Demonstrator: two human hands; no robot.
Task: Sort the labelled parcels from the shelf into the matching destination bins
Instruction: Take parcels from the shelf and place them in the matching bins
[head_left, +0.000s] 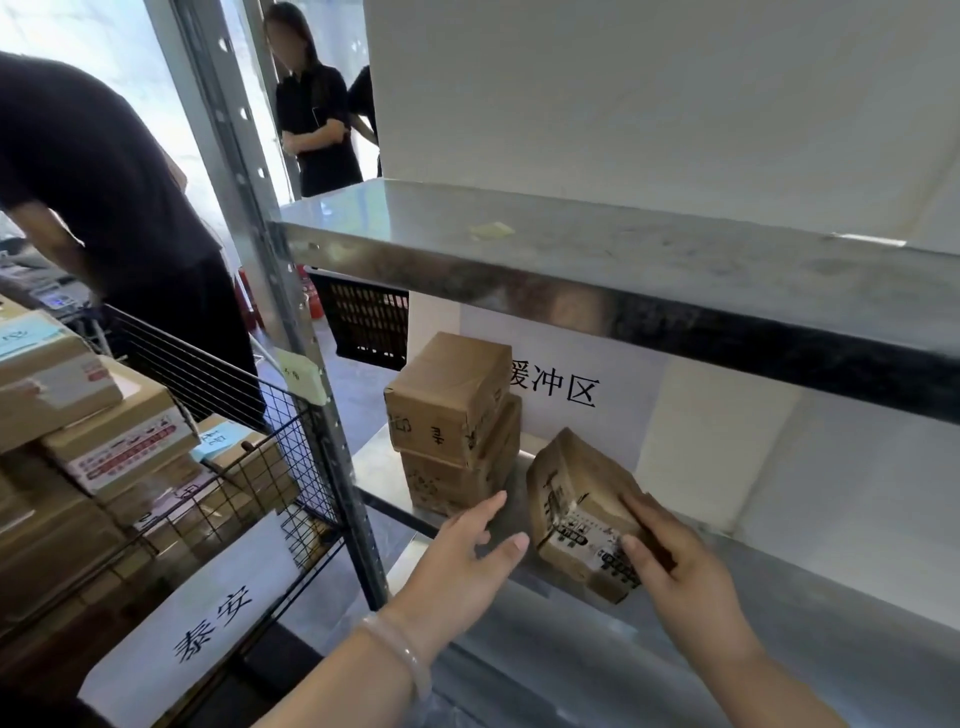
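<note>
Right hand (675, 566) is curled on tilted parcel (582, 514); left hand (467, 551) is held spread beside it, over shelf (779, 597).

Both bare forearms reach forward. The left hand (467, 556) is spread, with fingers straight and together, thumb apart, and palm turned toward the right hand (680, 566). A pale bangle (400, 657) rings the left wrist. The right hand grips a parcel (571, 488), fingers over its top and thumb on its near face.
</note>
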